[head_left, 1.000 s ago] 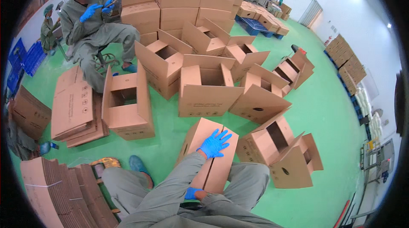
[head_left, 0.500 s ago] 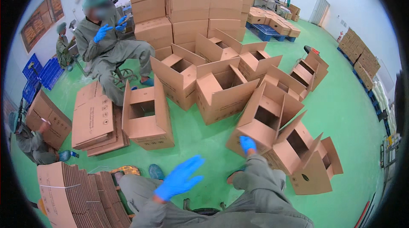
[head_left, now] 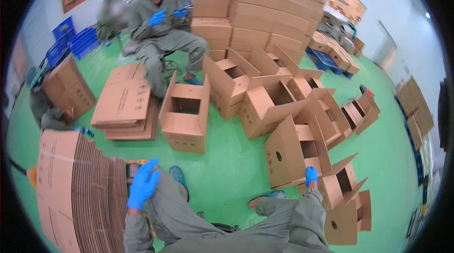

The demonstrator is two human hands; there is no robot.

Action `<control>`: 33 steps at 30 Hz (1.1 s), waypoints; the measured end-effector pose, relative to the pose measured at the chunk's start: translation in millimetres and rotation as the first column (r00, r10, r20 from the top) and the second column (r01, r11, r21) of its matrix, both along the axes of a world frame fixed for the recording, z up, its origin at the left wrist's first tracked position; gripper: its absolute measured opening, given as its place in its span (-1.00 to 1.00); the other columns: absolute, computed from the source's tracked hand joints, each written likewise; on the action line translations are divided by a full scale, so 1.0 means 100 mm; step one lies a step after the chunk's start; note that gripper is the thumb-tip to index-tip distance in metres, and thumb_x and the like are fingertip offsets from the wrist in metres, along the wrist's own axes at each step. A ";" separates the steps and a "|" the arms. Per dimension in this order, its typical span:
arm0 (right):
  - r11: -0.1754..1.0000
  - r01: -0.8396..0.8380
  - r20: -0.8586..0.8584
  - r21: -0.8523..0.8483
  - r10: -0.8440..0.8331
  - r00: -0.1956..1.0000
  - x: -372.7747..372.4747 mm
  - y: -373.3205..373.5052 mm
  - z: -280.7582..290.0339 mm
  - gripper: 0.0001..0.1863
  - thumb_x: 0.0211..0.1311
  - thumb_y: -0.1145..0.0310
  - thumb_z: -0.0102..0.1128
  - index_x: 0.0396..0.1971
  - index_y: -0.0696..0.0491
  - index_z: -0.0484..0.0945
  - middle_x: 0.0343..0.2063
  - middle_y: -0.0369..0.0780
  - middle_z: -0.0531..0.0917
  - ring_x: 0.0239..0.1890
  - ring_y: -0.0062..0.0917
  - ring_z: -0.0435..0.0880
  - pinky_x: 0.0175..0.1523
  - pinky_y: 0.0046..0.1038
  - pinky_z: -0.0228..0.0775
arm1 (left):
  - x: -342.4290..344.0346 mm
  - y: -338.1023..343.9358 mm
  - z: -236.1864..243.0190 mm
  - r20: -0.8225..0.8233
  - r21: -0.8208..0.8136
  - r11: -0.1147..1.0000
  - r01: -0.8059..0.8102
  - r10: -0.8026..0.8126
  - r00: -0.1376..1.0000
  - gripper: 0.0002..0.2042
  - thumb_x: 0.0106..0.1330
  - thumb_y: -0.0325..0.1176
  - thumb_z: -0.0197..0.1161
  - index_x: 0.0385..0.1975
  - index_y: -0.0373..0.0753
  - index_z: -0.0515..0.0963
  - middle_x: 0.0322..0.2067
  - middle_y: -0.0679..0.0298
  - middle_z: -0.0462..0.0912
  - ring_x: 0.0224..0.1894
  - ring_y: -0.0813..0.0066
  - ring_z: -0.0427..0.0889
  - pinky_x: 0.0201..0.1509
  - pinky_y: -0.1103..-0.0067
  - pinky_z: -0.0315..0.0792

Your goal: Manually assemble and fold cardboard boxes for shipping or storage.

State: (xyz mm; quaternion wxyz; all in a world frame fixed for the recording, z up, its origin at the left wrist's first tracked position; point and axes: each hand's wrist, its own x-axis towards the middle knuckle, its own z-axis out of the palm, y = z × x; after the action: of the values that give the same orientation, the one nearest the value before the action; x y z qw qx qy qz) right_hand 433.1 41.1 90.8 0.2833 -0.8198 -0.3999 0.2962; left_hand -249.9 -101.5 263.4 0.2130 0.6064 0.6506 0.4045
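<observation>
The smooth green floor (head_left: 227, 168) carries many open brown cardboard boxes (head_left: 185, 116), a low stack of flattened cardboard sheets (head_left: 124, 104), and blue plastic crates (head_left: 71, 42).

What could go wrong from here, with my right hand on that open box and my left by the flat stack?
The right hand touches only the lower edge of the opened box, which sits tilted among other boxes; it may tip. The left hand hovers open beside the stack of flat cartons, whose edges could snag the glove.
</observation>
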 end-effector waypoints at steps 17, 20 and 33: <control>0.569 -0.747 0.234 -0.344 0.822 0.519 -1.60 -0.31 0.76 -0.59 0.17 0.25 0.05 -0.06 0.20 0.48 -0.10 -0.03 0.56 0.00 -0.32 0.51 0.12 -0.39 0.28 | -0.28 -0.25 -0.08 -0.203 0.267 0.963 -0.042 0.099 0.974 -0.67 0.19 -0.32 0.16 -0.05 -0.26 0.46 -0.10 0.09 0.53 -0.04 0.17 0.50 0.06 0.40 0.37; 0.631 -0.762 -0.034 -0.146 0.766 0.642 -1.71 -0.18 0.64 -0.61 0.16 0.27 0.04 -0.08 0.20 0.49 -0.12 -0.03 0.57 -0.03 -0.29 0.53 0.09 -0.37 0.31 | -0.95 -0.88 0.43 -0.293 0.329 0.886 -0.328 0.426 0.856 -0.69 0.13 -0.40 0.19 -0.09 -0.24 0.49 -0.03 0.10 0.48 0.08 0.16 0.40 0.15 0.35 0.29; 0.679 -0.731 0.024 -0.067 0.734 0.679 -2.04 0.01 0.57 -0.61 0.18 0.24 0.04 -0.06 0.16 0.48 -0.10 -0.04 0.56 -0.04 -0.29 0.53 0.05 -0.37 0.33 | -1.39 -0.57 0.11 -0.384 0.387 0.716 -0.581 0.698 0.605 -0.38 0.10 -0.23 0.24 0.12 -0.42 0.22 0.07 -0.15 0.31 0.13 -0.01 0.31 0.20 0.33 0.22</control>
State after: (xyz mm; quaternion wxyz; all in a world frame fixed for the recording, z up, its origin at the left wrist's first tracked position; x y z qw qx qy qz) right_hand 228.6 42.2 147.9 0.1098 -0.6054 -0.6933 0.3751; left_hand -388.8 -158.8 274.9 -0.1942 0.4344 0.8067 0.3506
